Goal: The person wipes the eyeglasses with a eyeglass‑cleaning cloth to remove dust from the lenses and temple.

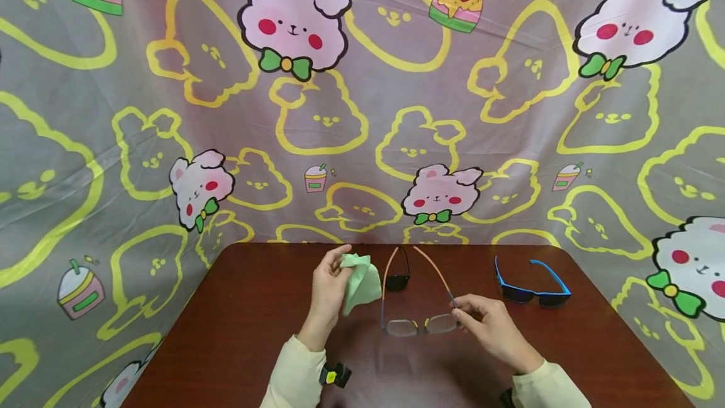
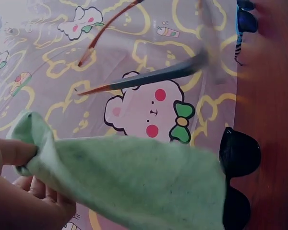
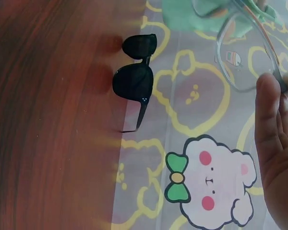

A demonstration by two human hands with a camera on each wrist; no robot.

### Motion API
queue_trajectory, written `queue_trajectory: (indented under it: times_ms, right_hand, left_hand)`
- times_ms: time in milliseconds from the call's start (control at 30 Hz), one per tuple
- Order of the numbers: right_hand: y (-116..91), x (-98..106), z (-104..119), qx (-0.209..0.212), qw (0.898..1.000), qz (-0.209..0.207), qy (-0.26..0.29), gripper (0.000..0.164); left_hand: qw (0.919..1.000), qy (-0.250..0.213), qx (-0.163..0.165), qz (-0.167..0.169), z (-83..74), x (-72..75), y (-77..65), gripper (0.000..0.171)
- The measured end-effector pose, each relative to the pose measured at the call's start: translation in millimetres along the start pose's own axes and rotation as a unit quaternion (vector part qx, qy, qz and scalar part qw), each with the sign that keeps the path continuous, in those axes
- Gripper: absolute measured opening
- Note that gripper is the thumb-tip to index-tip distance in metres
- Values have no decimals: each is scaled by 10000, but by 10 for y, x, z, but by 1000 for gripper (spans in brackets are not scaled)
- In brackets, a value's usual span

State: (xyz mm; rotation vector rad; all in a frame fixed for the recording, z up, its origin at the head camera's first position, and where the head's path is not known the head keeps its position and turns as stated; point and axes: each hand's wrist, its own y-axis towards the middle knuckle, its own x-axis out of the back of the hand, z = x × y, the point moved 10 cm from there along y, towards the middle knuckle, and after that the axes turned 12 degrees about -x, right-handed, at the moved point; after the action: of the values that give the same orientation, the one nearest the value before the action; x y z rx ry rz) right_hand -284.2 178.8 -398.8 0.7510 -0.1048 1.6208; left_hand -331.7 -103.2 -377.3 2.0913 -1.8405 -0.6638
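In the head view my left hand (image 1: 330,288) pinches a light green cloth (image 1: 362,285) that hangs from thumb and fingers. The left wrist view shows the cloth (image 2: 134,177) spread wide, with a fold at the thumb. My right hand (image 1: 489,326) grips a pair of clear-lensed eyeglasses (image 1: 440,323) by the hinge end of one temple. Their orange-tipped temples are unfolded and point away from me. In the right wrist view, thumb and fingers close on the frame beside a clear lens (image 3: 240,52). The cloth is just left of the glasses.
Black sunglasses (image 1: 396,282) lie on the brown table (image 1: 238,332), behind the eyeglasses. Blue-framed sunglasses (image 1: 535,291) rest with temples unfolded at the right. A curtain (image 1: 362,93) printed with cartoon bunnies hangs along the table's far edge and both sides.
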Motion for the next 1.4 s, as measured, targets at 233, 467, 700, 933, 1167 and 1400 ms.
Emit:
queue_trajectory:
  times_ms: [233,467,700,933,1167,1400]
  right_hand:
    - [-7,147,242,-63,9978,-662,-44,15]
    - [2,213,406,-97,9956,-922,111,14]
    - [36,220,388,-71,9947,-996,248,13]
    - [46,189,381,-136,9948,-953,320,13]
    - [35,185,382,-114,9949,-958,296,13]
    - [21,170,433,107,9951,-934,304,15]
  left_hand:
    - [9995,296,24,142,42,-15,-70,21]
    - [9944,941,-266,401,29,-66,-144,13]
    - [9821,1746,-507,497,25,-131,-236,20]
    - [9491,2565,-1774,447,-133,-217,-301,21]
    - [8685,3383,-3603,373,-437,-372,-450,24]
    - [8137,3660,-4453,756,-527,-565,-601,21]
